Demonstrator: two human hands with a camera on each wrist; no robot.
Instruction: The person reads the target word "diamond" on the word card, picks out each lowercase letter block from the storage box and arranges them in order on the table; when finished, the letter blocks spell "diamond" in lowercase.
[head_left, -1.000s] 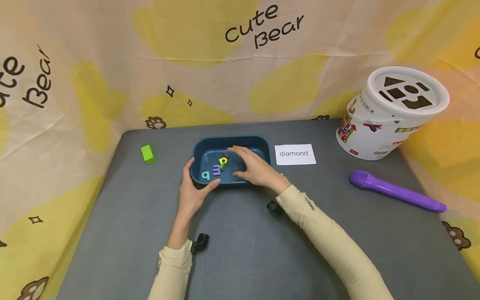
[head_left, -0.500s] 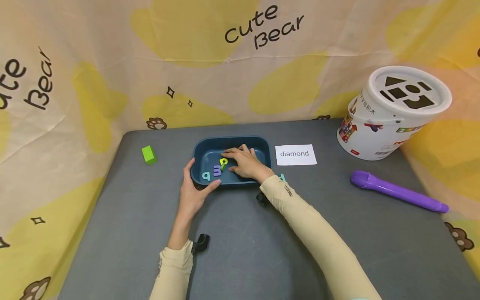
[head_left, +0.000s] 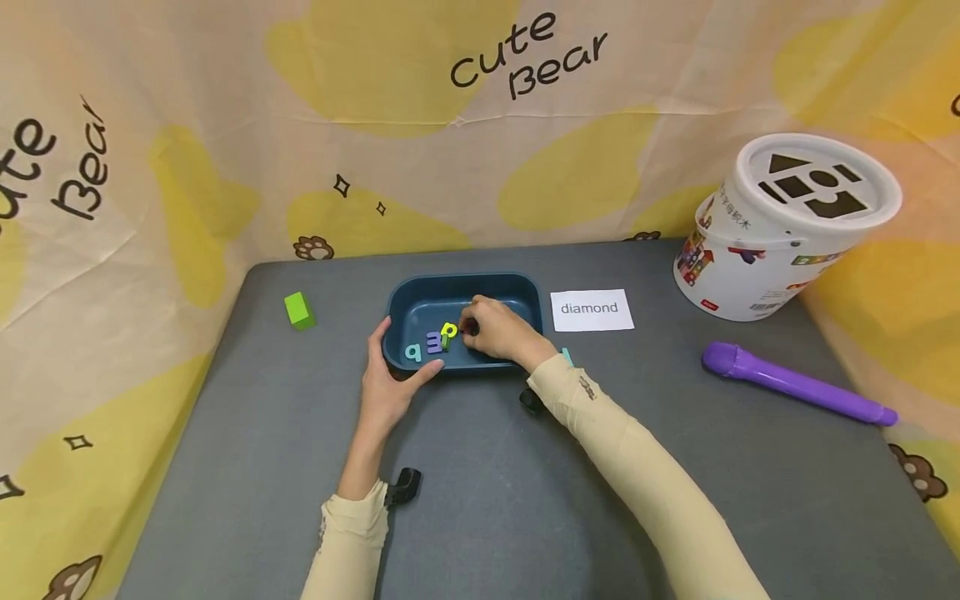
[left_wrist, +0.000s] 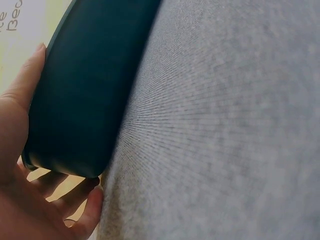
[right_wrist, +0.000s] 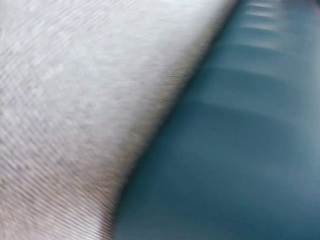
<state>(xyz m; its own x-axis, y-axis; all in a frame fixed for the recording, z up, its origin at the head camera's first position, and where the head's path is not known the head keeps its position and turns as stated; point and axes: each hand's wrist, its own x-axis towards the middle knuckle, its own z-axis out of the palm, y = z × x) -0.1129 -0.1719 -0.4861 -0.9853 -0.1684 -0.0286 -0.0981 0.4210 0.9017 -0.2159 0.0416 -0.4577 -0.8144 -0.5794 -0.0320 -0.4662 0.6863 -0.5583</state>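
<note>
A dark blue rectangular tray (head_left: 420, 310) lies on the grey table, several small plastic letters inside it. My left hand (head_left: 387, 387) grips its near left corner, thumb along the front side and fingers at the left end; the left wrist view shows the hand (left_wrist: 30, 165) against the tray wall (left_wrist: 95, 90). Inside the tray my right hand (head_left: 495, 329) has curled fingers and pinches a small dark red piece, mostly hidden. Just left of the fingertips are a yellow letter (head_left: 449, 330), a green piece (head_left: 446, 342), a purple m (head_left: 434, 342) and a teal letter (head_left: 412, 352).
A white card reading "diamond" (head_left: 592, 310) lies right of the tray. A green block (head_left: 300, 311) stands to the left. Farther right are a purple toy microphone (head_left: 795, 383) and a white lidded bucket (head_left: 780, 242). A teal piece (head_left: 566, 356) shows partly behind the right forearm.
My right hand reached left into the tray over the dark red piece, then its fingers curled and drew it slightly toward me. The yellow letter shifted a little. My left hand stayed put.
</note>
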